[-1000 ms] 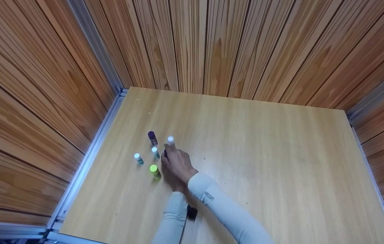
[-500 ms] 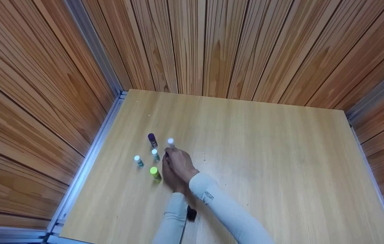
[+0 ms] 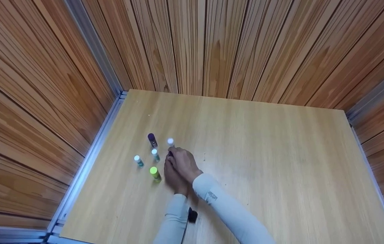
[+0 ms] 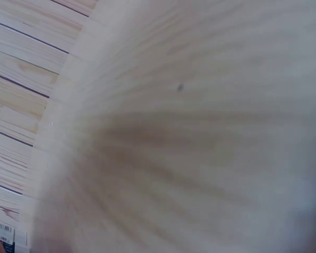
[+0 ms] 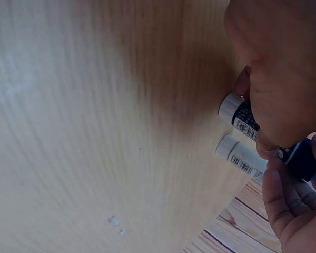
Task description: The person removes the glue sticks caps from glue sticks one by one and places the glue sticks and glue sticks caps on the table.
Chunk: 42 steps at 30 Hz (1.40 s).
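Observation:
Both hands meet at a dark blue glue stick (image 5: 246, 122), seen best in the right wrist view. My right hand (image 3: 184, 163) grips its labelled barrel, and the white base end sticks out past the fingers. At the blue-capped end, my left hand (image 3: 175, 178) holds the cap between its fingertips. In the head view the hands hide most of this stick. Just beyond the fingers stands a white glue stick (image 3: 170, 141), upright on the table. A purple-capped glue stick (image 3: 152, 140), two white-capped ones, nearer (image 3: 155, 155) and farther left (image 3: 139, 161), and a lime-green-capped one (image 3: 155, 174) stand left of the hands.
The wooden table (image 3: 263, 162) extends well to the right of the hands. Wood-panelled walls (image 3: 222, 51) rise behind it and on both sides. A metal frame rail (image 3: 87, 156) runs along its left edge.
Both hands have shifted slightly right and toward the body, still together at the dark blue glue stick. More of the left hand shows. The standing sticks stay in the same arrangement.

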Tool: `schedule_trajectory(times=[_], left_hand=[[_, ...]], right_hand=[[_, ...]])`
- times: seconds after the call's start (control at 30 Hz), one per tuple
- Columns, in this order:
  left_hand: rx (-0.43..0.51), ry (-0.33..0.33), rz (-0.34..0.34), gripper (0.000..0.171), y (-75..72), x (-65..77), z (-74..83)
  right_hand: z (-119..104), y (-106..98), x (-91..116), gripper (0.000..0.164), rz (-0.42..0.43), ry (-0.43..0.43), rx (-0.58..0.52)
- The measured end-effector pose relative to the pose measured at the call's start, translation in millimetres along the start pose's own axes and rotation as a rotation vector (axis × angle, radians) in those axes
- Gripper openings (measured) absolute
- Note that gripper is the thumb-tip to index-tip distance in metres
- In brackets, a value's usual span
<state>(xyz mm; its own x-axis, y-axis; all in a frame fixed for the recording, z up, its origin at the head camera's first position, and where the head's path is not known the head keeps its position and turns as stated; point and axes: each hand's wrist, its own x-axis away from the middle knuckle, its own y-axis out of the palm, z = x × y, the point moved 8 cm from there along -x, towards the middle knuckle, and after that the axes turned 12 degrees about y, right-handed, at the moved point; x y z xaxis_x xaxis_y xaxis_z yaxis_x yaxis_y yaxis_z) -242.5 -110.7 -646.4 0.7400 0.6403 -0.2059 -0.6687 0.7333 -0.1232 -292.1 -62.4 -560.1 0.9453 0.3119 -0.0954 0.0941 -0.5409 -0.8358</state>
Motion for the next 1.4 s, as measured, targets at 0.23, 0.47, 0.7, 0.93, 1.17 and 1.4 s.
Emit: schedule_trajectory(times=[0.23, 0.47, 0.7, 0.93, 1.17, 1.4], left_hand=[[-0.174, 0.049, -0.029, 0.037, 2.6, 2.2, 7.4], [-0.119, 0.093, -0.013, 0.044, 2.4, 3.4, 6.4], [-0.045, 0.043, -0.032, 0.042, 5.5, 6.6, 1.7], [0.084, -0.101, -0.07, 0.045, 12.0, 12.1, -1.7], [0.266, -0.222, -0.136, 0.047, 25.9, 24.2, -1.3], [0.278, -0.141, -0.157, 0.044, 38.5, 23.9, 9.3]], right_hand=[[4, -8, 2, 0.021, 0.034, -0.01, -0.022], [4, -14, 7, 0.011, 0.114, -0.053, -0.001], [12, -15, 9, 0.014, 0.075, 0.027, -0.041], [20, -24, 16, 0.017, 0.084, 0.059, -0.069], [29, -37, 26, 0.025, 0.153, 0.038, -0.004], [36, -55, 31, 0.024, 0.226, 0.0, 0.021]])
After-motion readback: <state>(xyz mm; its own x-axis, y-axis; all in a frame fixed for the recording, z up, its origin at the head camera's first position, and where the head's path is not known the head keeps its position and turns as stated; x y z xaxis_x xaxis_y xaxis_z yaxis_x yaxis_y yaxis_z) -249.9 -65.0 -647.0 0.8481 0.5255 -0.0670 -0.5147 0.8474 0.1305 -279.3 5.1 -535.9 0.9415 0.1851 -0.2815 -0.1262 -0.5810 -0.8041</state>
